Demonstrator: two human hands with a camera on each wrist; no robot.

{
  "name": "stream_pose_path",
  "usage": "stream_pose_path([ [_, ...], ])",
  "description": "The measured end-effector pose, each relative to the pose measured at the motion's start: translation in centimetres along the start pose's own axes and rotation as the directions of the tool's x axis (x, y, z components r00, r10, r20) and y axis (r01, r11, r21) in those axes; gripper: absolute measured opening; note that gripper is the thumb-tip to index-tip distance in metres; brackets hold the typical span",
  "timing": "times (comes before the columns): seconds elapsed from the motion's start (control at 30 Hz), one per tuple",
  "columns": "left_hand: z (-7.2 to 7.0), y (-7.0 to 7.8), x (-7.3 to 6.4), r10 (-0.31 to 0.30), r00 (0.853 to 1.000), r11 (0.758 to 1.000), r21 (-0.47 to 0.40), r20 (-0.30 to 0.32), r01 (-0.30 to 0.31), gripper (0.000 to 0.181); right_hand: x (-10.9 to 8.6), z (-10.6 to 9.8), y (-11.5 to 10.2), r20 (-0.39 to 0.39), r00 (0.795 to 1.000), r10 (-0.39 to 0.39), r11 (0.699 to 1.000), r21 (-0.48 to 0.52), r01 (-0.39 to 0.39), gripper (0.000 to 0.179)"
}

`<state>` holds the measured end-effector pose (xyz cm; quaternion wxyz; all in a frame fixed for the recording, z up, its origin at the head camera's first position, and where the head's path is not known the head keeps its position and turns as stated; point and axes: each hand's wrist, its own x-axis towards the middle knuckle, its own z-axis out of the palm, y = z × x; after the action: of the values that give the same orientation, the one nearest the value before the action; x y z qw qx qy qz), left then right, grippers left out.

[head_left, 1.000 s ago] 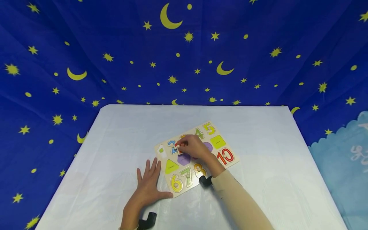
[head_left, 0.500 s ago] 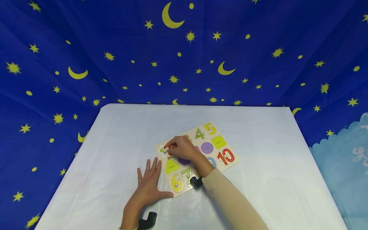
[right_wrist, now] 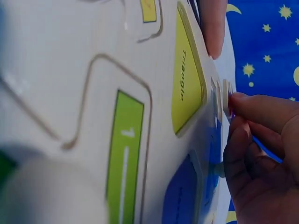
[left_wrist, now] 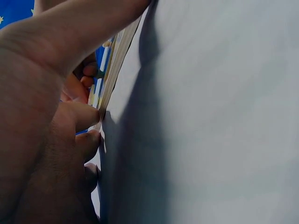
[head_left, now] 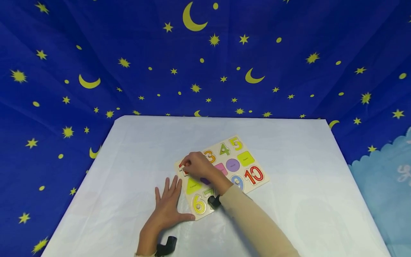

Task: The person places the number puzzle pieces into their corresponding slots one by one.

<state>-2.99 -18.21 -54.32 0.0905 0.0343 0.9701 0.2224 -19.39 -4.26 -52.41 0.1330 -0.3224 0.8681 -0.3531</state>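
Observation:
A wooden number puzzle board lies slanted on the table, with knobbed digits and flat coloured shapes. My right hand pinches the red number 1 puzzle piece by its knob at the board's upper left corner. In the right wrist view that piece looks raised off the board, beyond the yellow triangle. Fingers spread, my left hand rests along the board's left edge, its thumb at the lower left corner by the yellow 6. The right hand and forearm hide the 2 and the 8.
The white-covered table extends around the board on all sides. Behind it hangs a blue curtain with yellow moons and stars. A black wrist device sits under the left wrist, another under the right.
My right hand has carried the number 1 piece leftward from above the 2 to the upper left corner slot, uncovering the 3, 4 and circle. The left hand keeps its place.

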Motion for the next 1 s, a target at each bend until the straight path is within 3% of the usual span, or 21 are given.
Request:
stream_pose_path([
  [0.23,0.0,0.1,0.1,0.000,1.000,1.000,-0.007,0.009,0.000,0.136,0.2,0.3,-0.7,0.028,0.999,0.027,0.994,-0.110,-0.024,0.010],
  [0.47,-0.2,0.1,0.1,-0.008,1.000,1.000,-0.009,0.016,0.008,0.137,0.0,0.4,-1.2,0.034,0.999,0.032,0.991,-0.128,-0.027,0.009],
  [0.7,-0.2,0.2,0.2,0.000,1.000,1.000,-0.006,0.013,0.000,0.136,-0.2,0.4,-1.6,0.040,0.999,0.026,0.970,-0.244,-0.015,0.012],
  [1.0,-0.1,0.2,0.1,-0.018,1.000,1.000,-0.010,0.025,0.018,0.136,-0.3,1.0,-1.0,0.027,0.999,0.030,0.973,-0.230,-0.023,0.014],
])
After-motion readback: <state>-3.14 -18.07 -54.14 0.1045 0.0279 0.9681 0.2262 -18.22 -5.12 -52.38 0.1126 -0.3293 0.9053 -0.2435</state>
